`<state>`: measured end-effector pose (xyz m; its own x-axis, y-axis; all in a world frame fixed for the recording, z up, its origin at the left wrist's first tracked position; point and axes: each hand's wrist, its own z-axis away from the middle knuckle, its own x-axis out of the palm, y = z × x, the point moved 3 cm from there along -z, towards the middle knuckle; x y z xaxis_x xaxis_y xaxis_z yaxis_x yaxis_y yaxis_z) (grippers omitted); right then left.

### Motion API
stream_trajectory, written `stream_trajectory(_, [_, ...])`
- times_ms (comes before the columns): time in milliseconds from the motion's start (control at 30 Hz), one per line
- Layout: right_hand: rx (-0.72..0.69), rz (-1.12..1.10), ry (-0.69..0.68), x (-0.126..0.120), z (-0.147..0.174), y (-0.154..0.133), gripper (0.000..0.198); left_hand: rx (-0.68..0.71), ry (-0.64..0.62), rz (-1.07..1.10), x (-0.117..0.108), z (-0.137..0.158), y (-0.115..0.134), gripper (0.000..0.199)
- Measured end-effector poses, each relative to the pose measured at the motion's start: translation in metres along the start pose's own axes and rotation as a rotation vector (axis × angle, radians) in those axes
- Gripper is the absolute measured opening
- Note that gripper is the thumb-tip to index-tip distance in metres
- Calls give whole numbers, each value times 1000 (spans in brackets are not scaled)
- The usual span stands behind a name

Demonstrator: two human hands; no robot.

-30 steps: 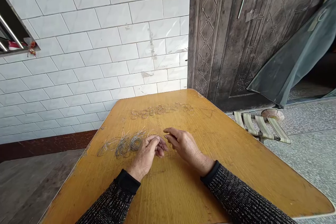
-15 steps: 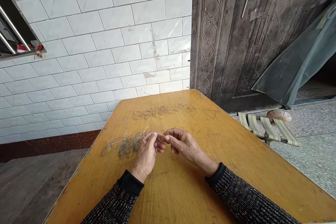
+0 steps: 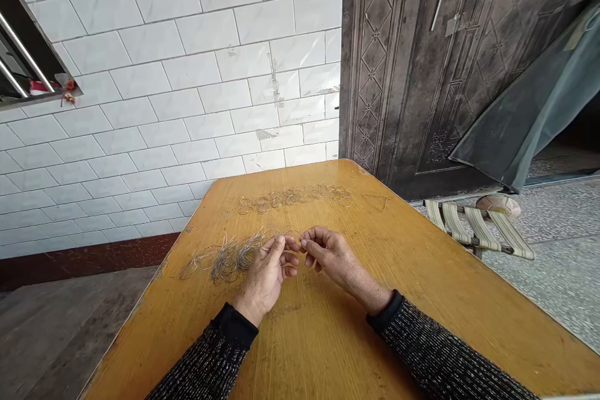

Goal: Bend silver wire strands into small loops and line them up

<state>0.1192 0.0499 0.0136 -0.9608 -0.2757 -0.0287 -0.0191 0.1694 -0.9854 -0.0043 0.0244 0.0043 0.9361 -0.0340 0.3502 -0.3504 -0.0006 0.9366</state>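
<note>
Over the middle of the wooden table (image 3: pixel 328 325), my left hand (image 3: pixel 267 269) pinches a thin wire (image 3: pixel 294 233) between thumb and fingers. Close by on its right, my right hand (image 3: pixel 330 256) grips the same fine wire between thumb and forefinger. Only a short curve of it shows between the hands. Beside and behind my left hand lies a tangled bundle of grey wire (image 3: pixel 227 262), partly hidden by the fingers. Farther back, several thin wire rings (image 3: pixel 290 195) lie in a row across the table. A bent wire triangle (image 3: pixel 376 202) sits to their right.
A white tiled wall (image 3: pixel 210 75) rises behind the table. To the right are a dark carved door (image 3: pixel 398 75) and a hanging grey curtain (image 3: pixel 520 119). A striped folding stool (image 3: pixel 478 228) stands on the floor beyond the table's right edge.
My right hand has moved slightly right, opening a small gap between the hands. My left fingers have shifted a little. The wire bundle and rings look unmoved.
</note>
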Motion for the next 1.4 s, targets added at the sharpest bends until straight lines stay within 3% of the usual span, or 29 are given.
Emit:
stream_trajectory(133, [-118,154,79,-7,0,-7,9,11,-20,-204,-2,3,9,32])
stream_trajectory(267, [-246,386,147,-16,2,-11,10,-58,-179,-244,-9,3,21,49])
stream_trajectory(400, [-380,587,157,-19,3,-15,14,-135,-179,-120,-22,-3,26,44])
stream_trajectory(533, [-444,679,120,-18,4,-16,17,-151,-163,-211,-23,-5,20,29])
stream_trajectory(700, [-359,523,104,-16,3,-12,14,-186,-195,-233,-15,0,13,21])
stream_trajectory(833, [-202,224,58,-12,-1,-5,14,-197,-239,-258,-11,3,10,17])
stream_trajectory(1033, [-46,-239,46,-10,-2,-5,36,8,-118,-314,-9,2,13,18])
stream_trajectory(1233, [58,-328,-70,-4,3,-3,33,136,-4,-344,-4,3,16,18])
stream_trajectory(1400, [74,-244,-120,5,3,2,31,200,56,-364,-6,1,12,17])
